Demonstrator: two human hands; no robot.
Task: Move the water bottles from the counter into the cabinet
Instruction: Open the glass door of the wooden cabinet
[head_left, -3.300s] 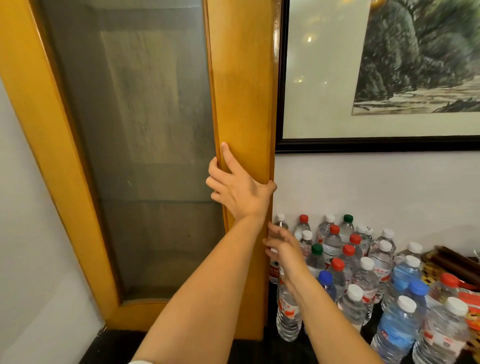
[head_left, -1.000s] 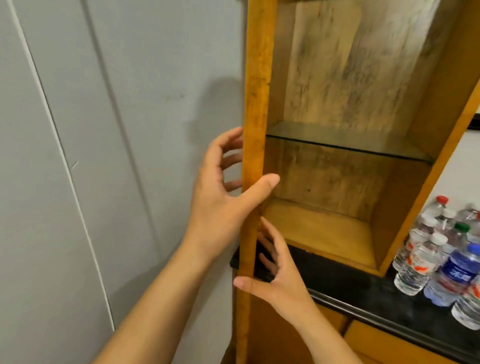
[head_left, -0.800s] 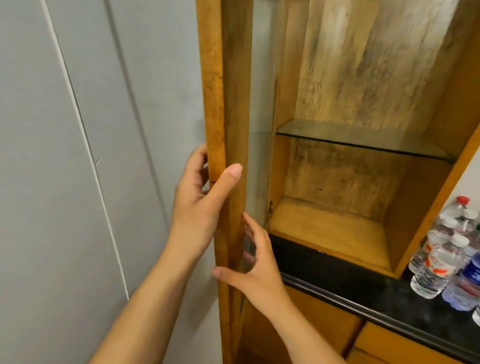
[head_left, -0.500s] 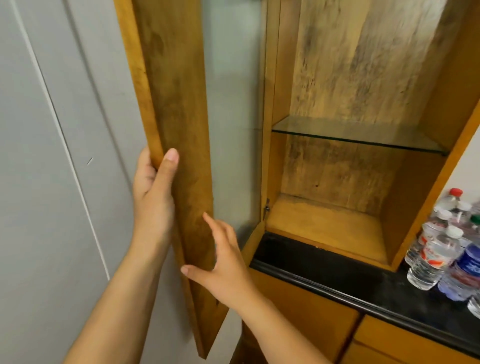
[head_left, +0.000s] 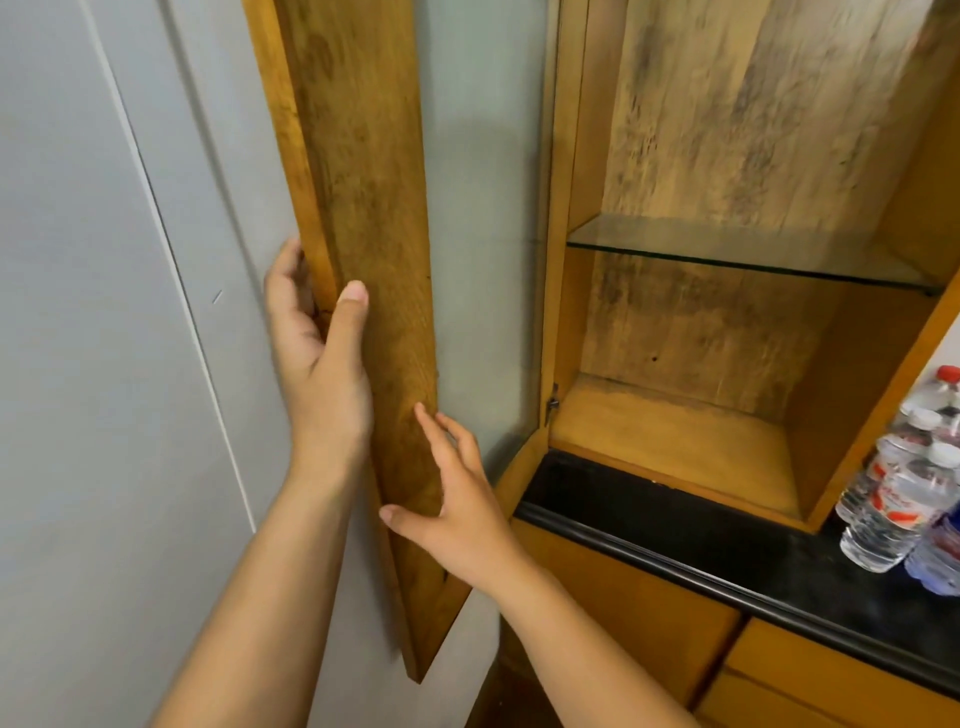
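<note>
Left hand (head_left: 322, 364) wrapped round the outer edge of the cabinet door (head_left: 363, 260), thumb on its face. Right hand (head_left: 457, 499) open, fingers spread, flat against the door lower down, holding nothing. Door swung wide; cabinet (head_left: 675, 441) bare inside. Step: opening, seemingly done. Water bottles (head_left: 898, 499) stand on the worktop (head_left: 727, 561), far right. Next: let go, reach right for a bottle.

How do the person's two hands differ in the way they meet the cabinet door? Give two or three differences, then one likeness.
The left hand wraps the cabinet door at its outer edge, thumb on the face and fingers behind; the right hand lies open against the face, fingers spread. The left hand sits higher, the right hand nearer the door's bottom corner. The left hand grips; the right hand only presses. Both are bare and touch the same door.
</note>
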